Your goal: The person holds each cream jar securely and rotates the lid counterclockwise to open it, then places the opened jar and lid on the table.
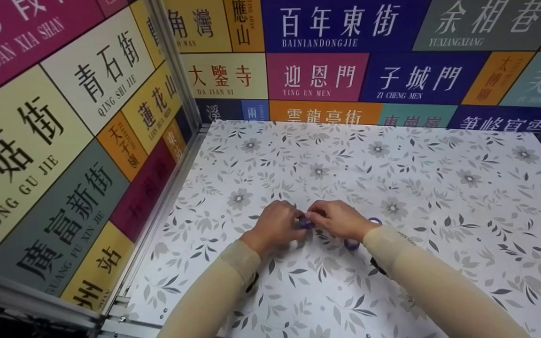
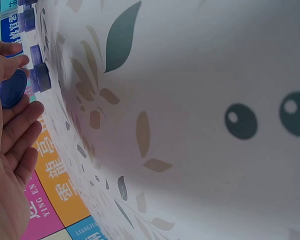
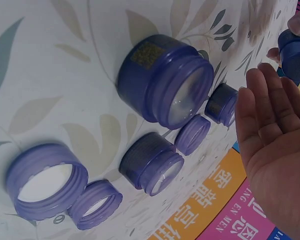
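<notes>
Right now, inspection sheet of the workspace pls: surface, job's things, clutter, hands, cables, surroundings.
Surface: floral tablecloth, white with grey leaves, flat.
Job's things: small purple jar and blue lid held up between the hands; large jar, medium jar and small jar lie open on their sides; large lid, medium lid and small lid lie loose on the cloth.
Clutter: nothing seen.
Hands: left hand pinches the blue lid; right hand fingers straight in the wrist view, whether it touches the small purple jar unclear.
Cables: nothing seen.
Surroundings: sign-panel walls at left and back, metal frame in the corner.
</notes>
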